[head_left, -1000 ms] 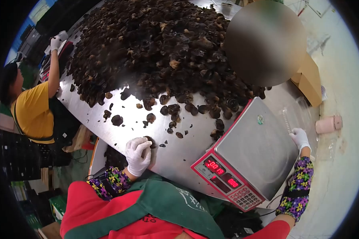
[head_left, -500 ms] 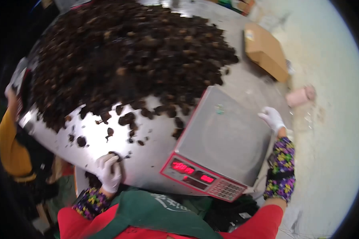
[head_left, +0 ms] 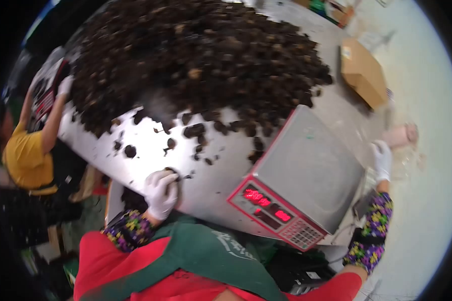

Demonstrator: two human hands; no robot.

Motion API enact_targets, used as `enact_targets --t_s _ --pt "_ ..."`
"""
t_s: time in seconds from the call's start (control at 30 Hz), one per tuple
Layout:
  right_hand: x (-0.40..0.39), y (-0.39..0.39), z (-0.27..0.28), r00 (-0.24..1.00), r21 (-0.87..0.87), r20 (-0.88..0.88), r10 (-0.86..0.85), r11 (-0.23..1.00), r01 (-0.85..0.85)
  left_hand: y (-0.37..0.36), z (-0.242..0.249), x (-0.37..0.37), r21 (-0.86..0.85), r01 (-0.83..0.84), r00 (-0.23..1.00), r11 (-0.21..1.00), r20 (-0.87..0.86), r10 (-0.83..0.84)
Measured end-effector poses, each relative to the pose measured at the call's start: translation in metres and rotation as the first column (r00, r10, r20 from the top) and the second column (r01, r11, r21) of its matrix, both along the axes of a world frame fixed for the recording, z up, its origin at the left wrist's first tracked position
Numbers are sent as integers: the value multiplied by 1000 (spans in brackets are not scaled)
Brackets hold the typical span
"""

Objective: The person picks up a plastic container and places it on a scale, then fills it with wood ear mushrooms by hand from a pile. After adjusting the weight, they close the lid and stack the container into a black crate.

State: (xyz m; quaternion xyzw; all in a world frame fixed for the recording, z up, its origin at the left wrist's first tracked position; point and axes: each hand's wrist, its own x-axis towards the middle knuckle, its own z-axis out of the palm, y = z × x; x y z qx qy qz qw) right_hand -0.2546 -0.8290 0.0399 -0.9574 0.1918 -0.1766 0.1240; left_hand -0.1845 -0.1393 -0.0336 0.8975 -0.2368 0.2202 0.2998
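Note:
My left hand [head_left: 160, 194], in a white glove, rests at the table's near edge with its fingers curled. A dark brown, mushroom-like piece [head_left: 172, 172] is at its fingertips. To the right stands a grey-topped weighing scale [head_left: 311, 155] with a red frame and lit red digits; its plate carries only a small greenish mark. My right hand [head_left: 381, 159], also gloved, is just past the scale's right side, close to a pink roll [head_left: 401, 135]. Its fingers look stretched out, somewhat blurred, and I see nothing in them. A large heap of dark brown pieces [head_left: 201, 65] covers the far table.
A cardboard box [head_left: 361, 72] sits on the table's right side by the pale wall [head_left: 427, 90]. At the left, a person in a yellow top [head_left: 30, 163] holds a dark and red object [head_left: 47, 95]. Loose dark pieces [head_left: 195, 131] are scattered before the heap.
The view has shifted, so the table appears further right. My right hand has moved from beside the scale plate outward, toward the pink roll. The left hand stays at the table edge.

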Motion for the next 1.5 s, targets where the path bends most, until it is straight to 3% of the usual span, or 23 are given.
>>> enact_targets --t_s 0.1,0.17,0.3,0.33,0.5,0.57,0.67,0.77,0.83,0.9,0.97,1.07,1.23,1.3,1.43,1.47,1.5 --pt "-17 6 29 982 79 127 -141 988 132 -1 -3 2 1 -25 998 1000 55 25" --pt "-31 54 75 962 -8 169 -215 976 220 2 -7 2 -27 -27 998 999 55 28" --pt "-62 173 126 984 -79 144 -108 990 121 6 -8 1 -37 17 999 999 36 -16" --pt "-72 205 133 993 -167 96 -68 982 83 6 -8 1 -35 21 999 999 42 -20" --pt "-98 321 122 993 -421 -112 49 902 -92 9 -5 3 -101 94 994 990 58 -88" --pt "-98 353 112 930 -353 -363 59 915 -196 11 -5 3 -111 102 994 989 53 -97" --pt "-87 395 99 948 -389 -317 29 907 -158 15 -3 3 -235 145 986 961 -42 -159" --pt "-85 448 122 953 -362 -303 8 924 -122 24 4 13 -313 179 969 933 -109 -223" --pt "-89 477 132 951 -255 -299 83 953 -164 31 16 29 -300 204 965 932 -95 -242" --pt "-78 515 133 966 50 -197 167 986 -160 38 27 53 -321 131 981 938 -91 -169" --pt "-72 535 107 969 236 -115 219 953 -188 40 42 82 -279 54 991 959 -104 -86" --pt "-45 542 53 976 358 90 198 908 -217 36 50 135 -184 57 997 981 -49 -67" --pt "-13 533 -5 892 145 160 423 884 -445 9 28 208 144 -18 1000 989 -22 22" --pt "-7 528 -24 857 95 167 487 857 -506 3 23 218 295 61 985 954 -170 -10" --pt "-13 517 -55 837 85 183 516 839 -537 6 -1 211 165 252 967 954 -92 -240" --pt "-17 515 -60 822 69 179 541 826 -559 7 2 203 121 248 966 961 43 -254" --pt "-20 514 -64 807 54 174 564 813 -580 10 9 196 35 260 966 965 -14 -259"
